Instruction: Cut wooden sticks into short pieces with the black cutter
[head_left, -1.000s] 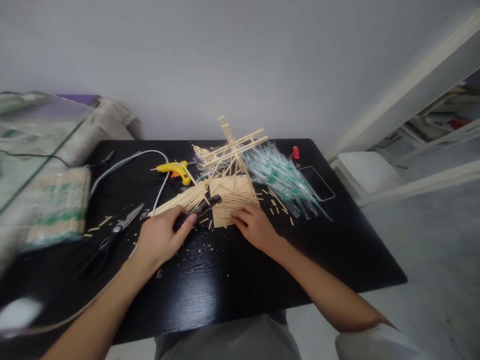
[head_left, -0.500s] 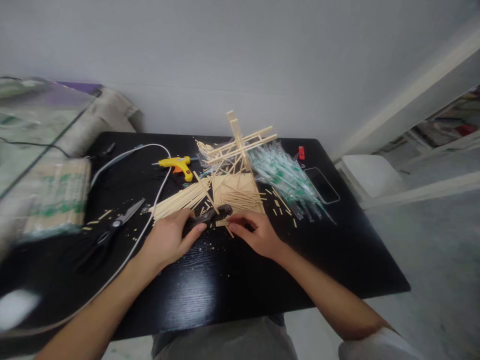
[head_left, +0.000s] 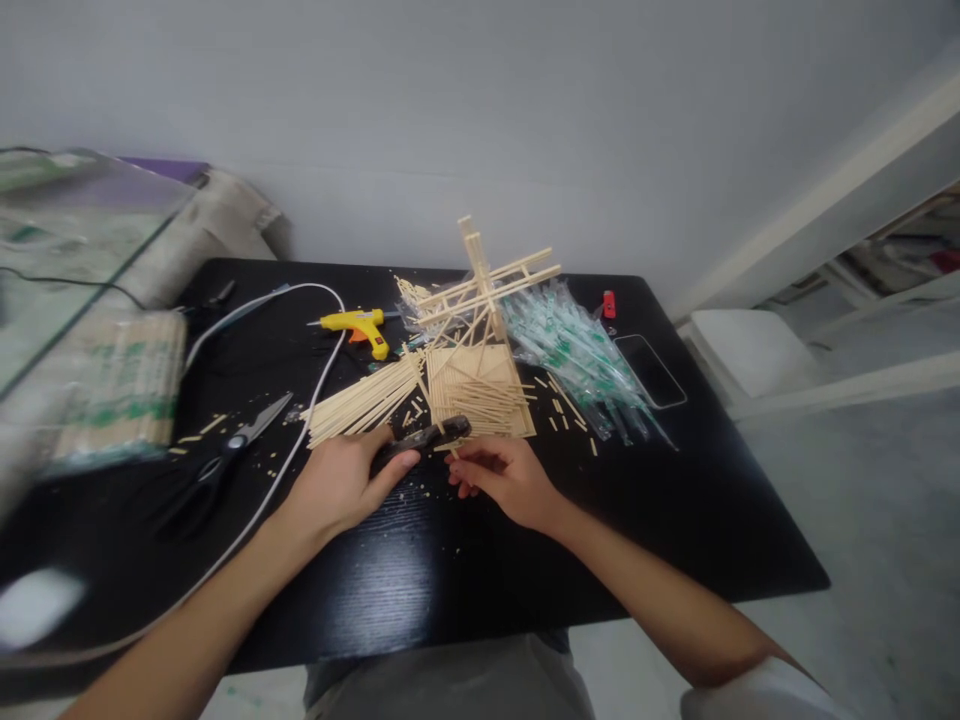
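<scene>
My left hand (head_left: 341, 485) is closed around a pair of dark pliers (head_left: 424, 438), whose jaws point right. A thin wooden stick (head_left: 427, 395) slants down past the jaws. My right hand (head_left: 506, 480) pinches the stick's lower end just right of the pliers. Whether the jaws bite the stick I cannot tell. Behind the hands lies a wooden slatted panel (head_left: 448, 375) with loose sticks on it. A stick-built frame (head_left: 487, 290) rises behind that panel. Left of it, a bundle of sticks (head_left: 364, 400) is fanned out on the black table (head_left: 510, 580).
A yellow glue gun (head_left: 360, 325) and black-handled scissors (head_left: 232, 445) lie left, with a white cable (head_left: 319, 390) between. Plastic-wrapped sticks (head_left: 574, 345), a phone (head_left: 651, 370) and a small red object (head_left: 608, 304) lie right. Wrapped wooden sticks (head_left: 120, 385) sit far left.
My right hand has moved slightly down and left and now pinches the stick's lower end. The stick stands steeper. The left hand keeps hold of the pliers; the view has shifted slightly.
</scene>
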